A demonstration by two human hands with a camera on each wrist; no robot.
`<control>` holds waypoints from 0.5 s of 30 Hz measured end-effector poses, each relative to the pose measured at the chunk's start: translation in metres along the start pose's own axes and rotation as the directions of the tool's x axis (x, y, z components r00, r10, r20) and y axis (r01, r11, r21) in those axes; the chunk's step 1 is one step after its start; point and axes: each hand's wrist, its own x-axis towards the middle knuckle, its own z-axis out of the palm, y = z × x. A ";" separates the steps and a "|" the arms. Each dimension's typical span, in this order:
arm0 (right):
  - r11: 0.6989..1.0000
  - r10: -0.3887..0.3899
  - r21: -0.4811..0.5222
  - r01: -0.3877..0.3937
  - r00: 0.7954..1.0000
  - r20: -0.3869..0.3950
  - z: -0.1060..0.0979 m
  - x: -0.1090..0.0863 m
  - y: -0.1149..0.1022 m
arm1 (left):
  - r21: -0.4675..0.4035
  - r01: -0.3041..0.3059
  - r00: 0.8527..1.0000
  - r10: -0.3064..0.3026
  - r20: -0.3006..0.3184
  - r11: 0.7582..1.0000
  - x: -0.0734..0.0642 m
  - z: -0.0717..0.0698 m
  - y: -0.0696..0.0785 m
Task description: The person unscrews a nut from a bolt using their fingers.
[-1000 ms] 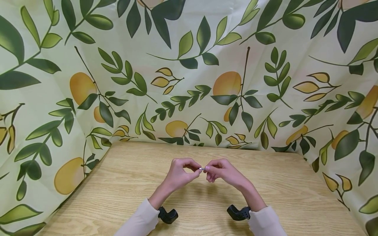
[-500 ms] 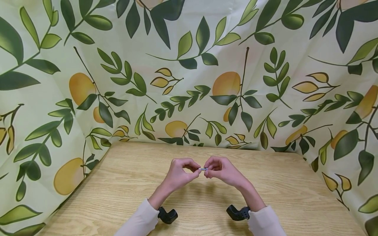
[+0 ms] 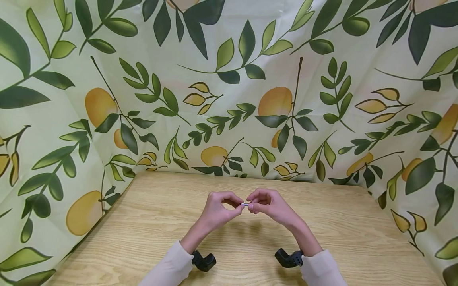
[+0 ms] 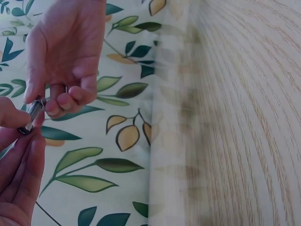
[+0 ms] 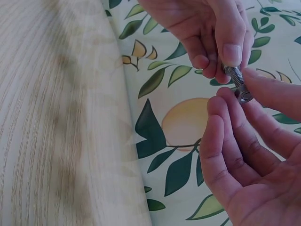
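Observation:
A small silvery bolt [image 3: 245, 204] lies level between my two hands, held up over the table; its threads show in the right wrist view. My left hand [image 3: 221, 210] pinches one end of the bolt [image 4: 34, 113] between thumb and fingertips. At the other end my right hand [image 3: 272, 204] has its thumb and fingertips on it, the remaining fingers bent loosely beneath. From the right wrist, a round, ring-like tip of the bolt [image 5: 243, 95] is visible by the right fingertips. Fingers cover both ends in the head view.
Both hands are above a pale wood-grain table [image 3: 161, 206]. A leaf-and-fruit patterned cloth [image 3: 229, 95] rises behind the table and along its sides. Black wrist devices, one on the left wrist [image 3: 204, 261] and one on the right [image 3: 288, 258], hang inward below the hands.
The right thumb and fingers drew back half a second ago, baring more of the bolt, and have since moved forward over its end again. The left hand has kept still.

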 end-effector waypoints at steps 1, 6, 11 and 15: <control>1.000 0.011 -0.003 -0.011 1.000 0.003 0.000 0.000 0.000 | -0.002 0.004 1.000 -0.004 0.000 1.000 0.000 0.000 -0.001; 0.999 0.032 -0.020 -0.031 0.999 0.043 -0.001 0.001 0.000 | -0.002 0.021 1.000 -0.021 -0.004 1.000 0.000 0.000 0.000; 0.999 0.034 -0.020 -0.033 0.999 0.041 -0.001 0.001 0.000 | 0.000 0.025 1.000 -0.025 -0.006 1.000 0.000 0.001 -0.001; 0.999 0.041 -0.009 -0.040 0.999 0.026 -0.001 0.000 -0.001 | 0.000 0.031 1.000 -0.031 -0.007 1.000 0.000 0.000 -0.002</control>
